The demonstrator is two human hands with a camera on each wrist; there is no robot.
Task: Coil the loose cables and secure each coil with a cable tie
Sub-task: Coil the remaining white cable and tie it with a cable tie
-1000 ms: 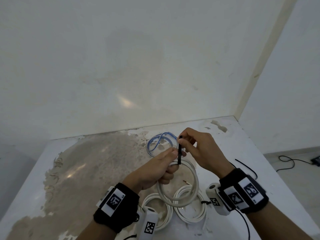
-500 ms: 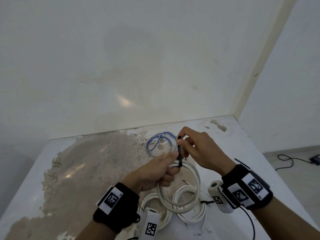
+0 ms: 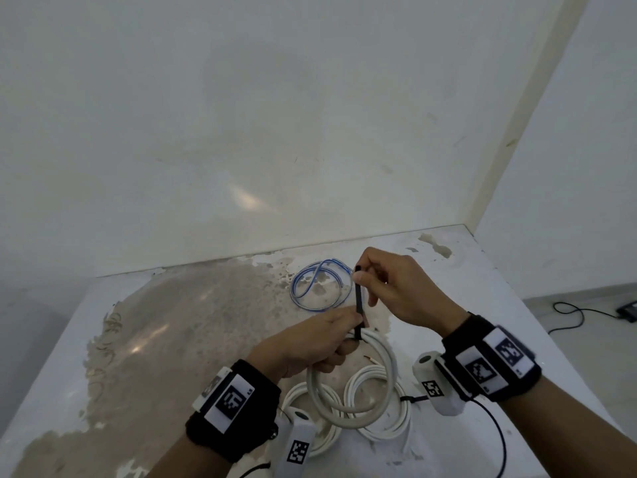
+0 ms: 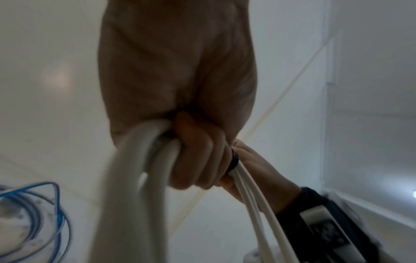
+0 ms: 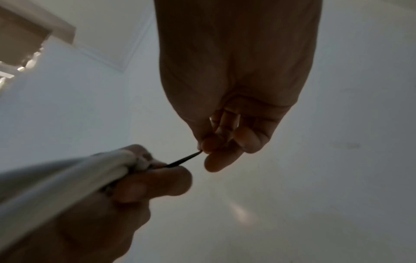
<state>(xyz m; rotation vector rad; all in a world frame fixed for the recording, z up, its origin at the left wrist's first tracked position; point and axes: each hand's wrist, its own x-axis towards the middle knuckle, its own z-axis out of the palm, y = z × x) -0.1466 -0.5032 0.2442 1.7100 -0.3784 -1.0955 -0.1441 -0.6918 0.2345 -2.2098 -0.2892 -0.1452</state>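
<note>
Gripping white coil left hand, right hand pinching tie.

No words, brands or numbers can be read anywhere — the only markings are black-and-white square code patterns on the white tags of the black wristbands and on the white wrist-camera housings.

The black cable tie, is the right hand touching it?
Touching. In the right wrist view the right hand pinches the end of the black cable tie between thumb and fingertip; the head view shows the same grip at its top.
</note>
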